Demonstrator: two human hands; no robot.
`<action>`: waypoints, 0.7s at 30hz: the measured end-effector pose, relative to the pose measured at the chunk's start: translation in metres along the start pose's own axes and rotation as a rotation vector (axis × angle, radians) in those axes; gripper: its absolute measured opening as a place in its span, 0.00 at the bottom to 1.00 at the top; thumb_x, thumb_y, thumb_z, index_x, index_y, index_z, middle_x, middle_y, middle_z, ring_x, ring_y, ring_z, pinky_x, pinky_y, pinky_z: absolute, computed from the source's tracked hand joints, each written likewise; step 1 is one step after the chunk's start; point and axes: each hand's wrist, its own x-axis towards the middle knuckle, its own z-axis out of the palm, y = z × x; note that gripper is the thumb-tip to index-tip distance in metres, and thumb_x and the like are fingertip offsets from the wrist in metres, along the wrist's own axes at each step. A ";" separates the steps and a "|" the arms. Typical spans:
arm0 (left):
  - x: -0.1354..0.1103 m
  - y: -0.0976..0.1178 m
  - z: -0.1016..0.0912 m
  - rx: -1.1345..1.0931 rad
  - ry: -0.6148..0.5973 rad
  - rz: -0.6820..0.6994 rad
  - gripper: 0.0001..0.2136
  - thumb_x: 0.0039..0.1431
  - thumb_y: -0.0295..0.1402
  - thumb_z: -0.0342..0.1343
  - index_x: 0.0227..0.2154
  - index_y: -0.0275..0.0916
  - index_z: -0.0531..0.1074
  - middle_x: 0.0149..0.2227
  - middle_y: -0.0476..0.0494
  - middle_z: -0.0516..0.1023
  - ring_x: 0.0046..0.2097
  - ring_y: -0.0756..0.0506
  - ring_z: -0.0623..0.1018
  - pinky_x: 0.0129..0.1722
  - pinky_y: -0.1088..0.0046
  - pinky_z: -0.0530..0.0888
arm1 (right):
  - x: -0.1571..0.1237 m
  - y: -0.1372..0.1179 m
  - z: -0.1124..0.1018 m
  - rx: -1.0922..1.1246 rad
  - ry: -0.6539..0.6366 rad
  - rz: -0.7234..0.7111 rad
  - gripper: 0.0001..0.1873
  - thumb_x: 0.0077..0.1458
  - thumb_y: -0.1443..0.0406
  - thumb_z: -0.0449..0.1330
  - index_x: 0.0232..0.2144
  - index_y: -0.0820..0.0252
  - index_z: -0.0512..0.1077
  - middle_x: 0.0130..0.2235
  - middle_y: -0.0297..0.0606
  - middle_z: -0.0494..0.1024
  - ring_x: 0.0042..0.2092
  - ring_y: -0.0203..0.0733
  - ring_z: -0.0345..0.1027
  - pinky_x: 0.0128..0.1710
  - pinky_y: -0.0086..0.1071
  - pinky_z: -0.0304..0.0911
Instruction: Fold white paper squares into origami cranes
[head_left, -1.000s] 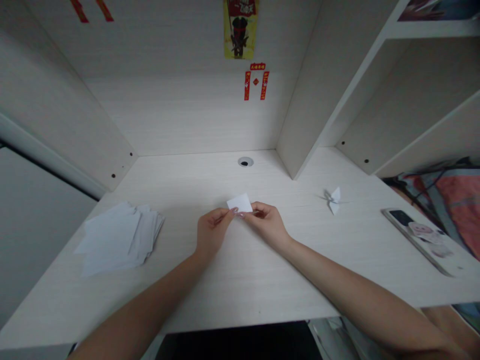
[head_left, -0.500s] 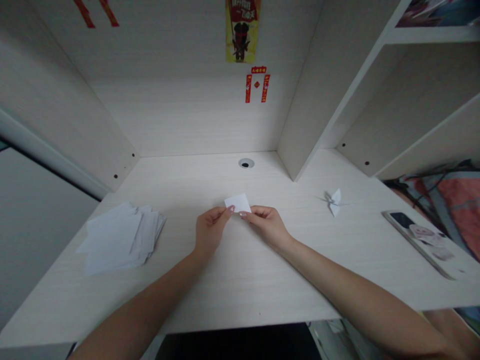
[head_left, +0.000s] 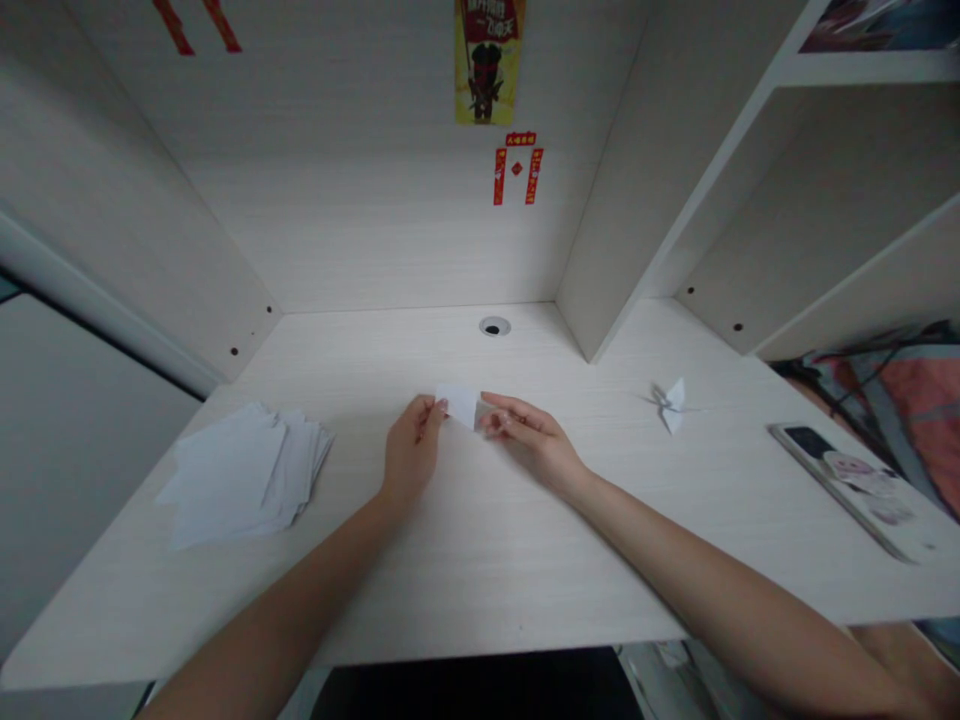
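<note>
A small folded white paper [head_left: 459, 403] is held between both hands over the middle of the pale wooden desk [head_left: 480, 560]. My left hand [head_left: 410, 453] pinches the paper's left edge with thumb and fingers closed. My right hand [head_left: 529, 440] grips its right side, the forefinger stretched along the top and the other fingers curled under it. The paper sits just above the desk surface.
A loose stack of white paper sheets [head_left: 240, 475] lies at the left. A finished white paper crane [head_left: 667, 403] stands at the right, a phone [head_left: 855, 485] further right. A cable hole [head_left: 494, 326] is at the back, shelf partitions [head_left: 622, 230] rising behind.
The paper has shifted a little left and tipped lower toward the desk. My left hand moved up onto its left edge, and my right forefinger now lies along the top.
</note>
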 end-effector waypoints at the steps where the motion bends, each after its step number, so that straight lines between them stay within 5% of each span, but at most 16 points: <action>1: 0.001 0.001 -0.002 0.130 -0.012 0.028 0.13 0.60 0.41 0.44 0.27 0.39 0.67 0.23 0.52 0.68 0.26 0.50 0.69 0.27 0.76 0.62 | 0.000 0.000 -0.001 -0.013 0.018 -0.049 0.18 0.52 0.57 0.58 0.47 0.52 0.68 0.40 0.37 0.75 0.39 0.39 0.67 0.42 0.35 0.60; 5: 0.002 0.004 -0.007 0.485 -0.148 0.104 0.12 0.62 0.37 0.40 0.34 0.41 0.67 0.25 0.49 0.72 0.27 0.47 0.72 0.28 0.74 0.63 | -0.001 -0.007 -0.002 -0.184 -0.006 -0.214 0.15 0.55 0.60 0.56 0.46 0.51 0.66 0.43 0.37 0.73 0.43 0.40 0.66 0.46 0.37 0.60; 9: 0.002 0.002 -0.006 0.591 -0.230 0.242 0.10 0.61 0.32 0.42 0.38 0.40 0.68 0.36 0.41 0.77 0.38 0.43 0.75 0.38 0.70 0.67 | -0.005 -0.016 0.005 -0.411 -0.112 -0.272 0.12 0.57 0.61 0.53 0.41 0.54 0.72 0.41 0.39 0.74 0.44 0.41 0.66 0.46 0.37 0.60; 12: 0.000 0.002 -0.005 0.466 -0.225 0.291 0.10 0.60 0.33 0.45 0.42 0.40 0.68 0.41 0.41 0.77 0.44 0.43 0.75 0.45 0.68 0.67 | -0.006 -0.016 0.008 -0.456 -0.065 -0.304 0.11 0.54 0.62 0.57 0.40 0.53 0.74 0.40 0.39 0.75 0.43 0.41 0.68 0.45 0.36 0.61; 17: -0.004 0.008 -0.006 0.069 -0.189 0.164 0.19 0.59 0.36 0.48 0.53 0.44 0.60 0.39 0.48 0.78 0.37 0.48 0.77 0.38 0.74 0.71 | -0.006 -0.011 0.004 -0.445 0.060 -0.328 0.13 0.55 0.63 0.56 0.43 0.49 0.73 0.43 0.38 0.76 0.46 0.42 0.68 0.48 0.39 0.61; 21: -0.004 0.011 -0.006 -0.025 -0.190 0.224 0.16 0.53 0.36 0.55 0.46 0.45 0.69 0.45 0.47 0.76 0.44 0.47 0.75 0.43 0.72 0.70 | -0.006 -0.008 0.002 -0.393 0.070 -0.361 0.15 0.55 0.65 0.56 0.45 0.47 0.72 0.45 0.37 0.76 0.47 0.42 0.67 0.49 0.39 0.61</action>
